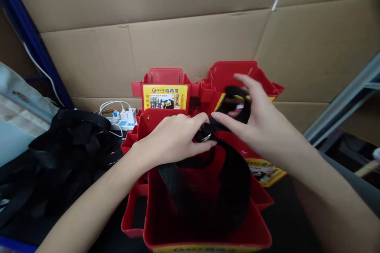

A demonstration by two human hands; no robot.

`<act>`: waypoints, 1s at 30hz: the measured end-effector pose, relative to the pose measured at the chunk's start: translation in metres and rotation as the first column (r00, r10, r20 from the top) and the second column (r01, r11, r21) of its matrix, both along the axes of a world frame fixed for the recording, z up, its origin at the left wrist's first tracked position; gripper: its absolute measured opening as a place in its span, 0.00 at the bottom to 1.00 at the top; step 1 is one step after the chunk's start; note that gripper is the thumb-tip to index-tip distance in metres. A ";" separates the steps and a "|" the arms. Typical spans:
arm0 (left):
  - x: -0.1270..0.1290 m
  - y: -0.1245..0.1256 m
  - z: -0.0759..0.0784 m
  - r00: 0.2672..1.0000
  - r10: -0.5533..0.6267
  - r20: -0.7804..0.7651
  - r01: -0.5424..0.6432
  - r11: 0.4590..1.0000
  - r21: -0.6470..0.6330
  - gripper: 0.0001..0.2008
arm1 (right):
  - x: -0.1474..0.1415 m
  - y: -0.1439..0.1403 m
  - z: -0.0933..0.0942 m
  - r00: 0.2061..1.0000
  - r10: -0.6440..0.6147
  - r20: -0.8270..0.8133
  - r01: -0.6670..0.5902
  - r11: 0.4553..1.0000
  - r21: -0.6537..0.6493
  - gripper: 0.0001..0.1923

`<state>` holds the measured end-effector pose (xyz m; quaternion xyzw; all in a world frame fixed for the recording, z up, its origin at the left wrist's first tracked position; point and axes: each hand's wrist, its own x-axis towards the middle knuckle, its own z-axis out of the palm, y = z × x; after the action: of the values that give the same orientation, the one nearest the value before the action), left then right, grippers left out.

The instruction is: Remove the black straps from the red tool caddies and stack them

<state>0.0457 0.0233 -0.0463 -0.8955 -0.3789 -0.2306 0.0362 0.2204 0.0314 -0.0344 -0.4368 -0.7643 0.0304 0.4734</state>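
Note:
My left hand (172, 140) pinches a black webbing strap (228, 174) at its small metal buckle (205, 137), above the open red plastic bin (204, 221) nearest me. My right hand (255, 122) grips the same strap just to the right, with the strap's end looped over its fingers. The rest of the strap hangs down in a loop inside the near bin. Behind stand two more red bins, one on the left with a yellow label (165, 97) and one on the right (234, 73), partly hidden by my right hand.
A heap of black straps (65, 146) lies on the left. A white power strip with plugs and cables (123, 116) sits behind it. Brown cardboard (190, 27) walls the back. A blue post (26, 27) rises at left, a grey metal rail (344, 102) at right.

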 end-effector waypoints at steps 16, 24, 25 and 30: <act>-0.014 0.011 0.008 0.878 -0.123 0.462 0.312 0.879 -0.361 0.08 | 0.005 0.000 -0.004 0.882 0.207 0.423 -0.164 0.977 -0.135 0.10; -0.015 0.011 0.009 0.843 -0.082 0.531 0.368 0.808 -0.459 0.03 | 0.004 -0.009 0.001 0.883 0.163 0.441 -0.238 0.964 0.121 0.23; -0.014 0.011 0.009 0.837 -0.094 0.540 0.376 0.815 -0.441 0.03 | 0.004 -0.011 0.004 0.872 0.229 0.433 -0.294 0.951 0.090 0.21; -0.014 0.010 0.010 0.791 -0.065 0.609 0.416 0.786 -0.457 0.03 | 0.006 -0.015 0.009 0.882 0.380 0.279 -0.375 0.924 -0.076 0.15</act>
<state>0.0313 0.0334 -0.0360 -0.7979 -0.2997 -0.3626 -0.3769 0.2261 0.0166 -0.0256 -0.2841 -0.8951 0.0656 0.3373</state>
